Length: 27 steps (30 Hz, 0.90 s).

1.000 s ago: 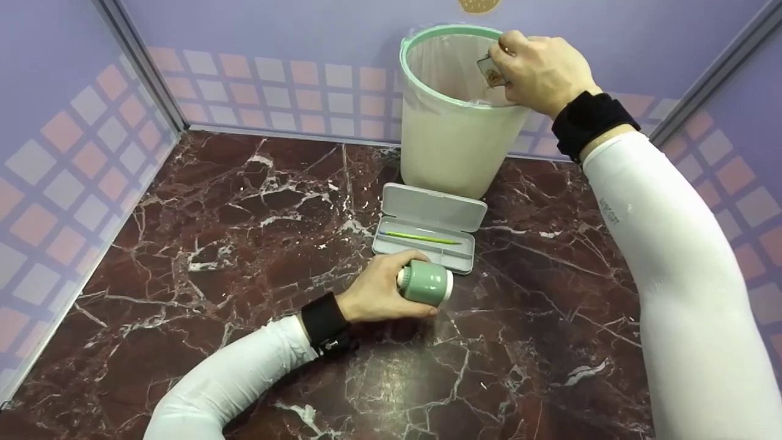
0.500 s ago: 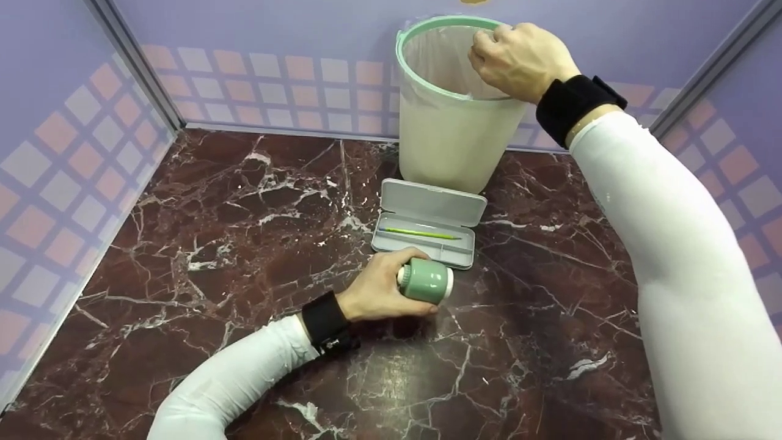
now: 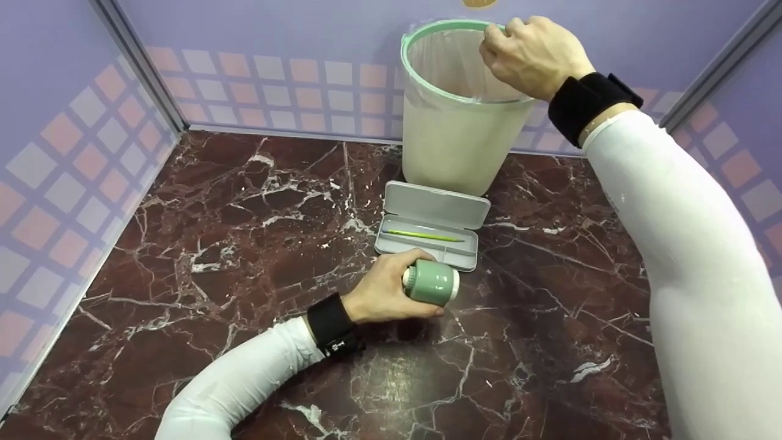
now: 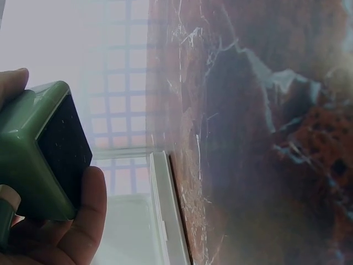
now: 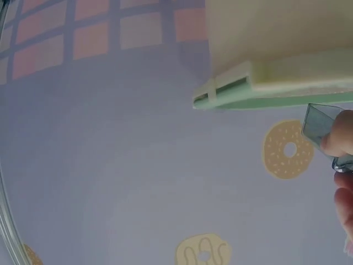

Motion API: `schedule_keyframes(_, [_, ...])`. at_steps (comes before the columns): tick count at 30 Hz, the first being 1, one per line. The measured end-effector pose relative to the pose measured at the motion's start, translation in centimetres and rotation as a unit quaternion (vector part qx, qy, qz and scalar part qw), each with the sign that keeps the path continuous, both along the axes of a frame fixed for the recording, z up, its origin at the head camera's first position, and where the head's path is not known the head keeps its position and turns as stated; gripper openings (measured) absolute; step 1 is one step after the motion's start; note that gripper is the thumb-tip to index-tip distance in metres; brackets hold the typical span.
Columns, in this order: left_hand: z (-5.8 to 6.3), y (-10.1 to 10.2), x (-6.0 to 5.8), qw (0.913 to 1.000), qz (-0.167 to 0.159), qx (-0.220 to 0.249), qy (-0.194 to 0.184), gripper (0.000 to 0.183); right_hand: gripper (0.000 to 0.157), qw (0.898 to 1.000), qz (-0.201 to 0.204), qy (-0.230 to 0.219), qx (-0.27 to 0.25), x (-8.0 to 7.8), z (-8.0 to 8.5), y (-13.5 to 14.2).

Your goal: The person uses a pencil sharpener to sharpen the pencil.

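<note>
In the head view my left hand (image 3: 388, 293) grips a green pencil sharpener (image 3: 432, 282) with white ends, held over the near edge of the pencil case. The left wrist view shows the dark underside of the sharpener (image 4: 33, 149), with fingers wrapped about its sides. My right hand (image 3: 537, 58) is over the right rim of the waste bin (image 3: 464, 143). It pinches a small clear shavings box (image 5: 320, 124), seen in the right wrist view and hidden behind the hand in the head view.
A grey pencil case (image 3: 437, 205) lies with its lid up against the bin, and a yellow-green pencil (image 3: 421, 236) rests inside. The bin has a clear liner and a green rim. Lilac wall panels (image 3: 256, 30) enclose the marbled tabletop (image 3: 244, 244) at the back and sides.
My right hand has turned over at the bin, so the box with brown shavings, visible before, is now behind the hand. The left hand still holds the sharpener in nearly the same place.
</note>
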<state>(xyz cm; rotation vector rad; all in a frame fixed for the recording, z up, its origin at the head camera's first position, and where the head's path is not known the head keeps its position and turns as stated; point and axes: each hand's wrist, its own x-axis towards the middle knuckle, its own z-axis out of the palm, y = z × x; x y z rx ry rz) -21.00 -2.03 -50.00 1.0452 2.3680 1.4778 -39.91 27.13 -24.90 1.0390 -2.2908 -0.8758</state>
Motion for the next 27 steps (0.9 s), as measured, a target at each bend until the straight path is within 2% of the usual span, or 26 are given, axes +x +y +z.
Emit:
schedule_keyframes(7, [-0.1,0.0,0.0,1.0000,0.003,0.008,-0.002,0.068,0.025,1.000,0.009,0.014,-0.020,0.1,0.7,0.8])
schedule_keyframes(13, [0.1,-0.1,-0.2,0.9999,0.002,0.011,-0.001,0.071,0.027,0.999,0.016,0.024,-0.043,0.2,0.3,1.5])
schedule_keyframes(16, [0.2,-0.2,-0.3,0.9999,0.005,0.011,0.000,0.072,0.029,0.997,0.033,0.030,-0.062,0.4,0.1,1.5])
schedule_keyframes(22, [0.1,-0.4,-0.5,0.9999,0.006,0.011,0.006,0.072,0.026,0.988,0.070,0.032,-0.134,0.8,-0.2,0.7])
schedule_keyframes(24, [0.1,-0.4,-0.5,0.9999,0.008,0.012,0.007,0.073,0.027,0.983,0.068,0.024,-0.167,1.1,-0.2,0.3])
schedule_keyframes(27, [0.2,-0.5,-0.6,0.9998,0.013,0.013,0.008,0.073,0.037,0.971,0.054,0.006,-0.233,1.6,-0.2,-0.1])
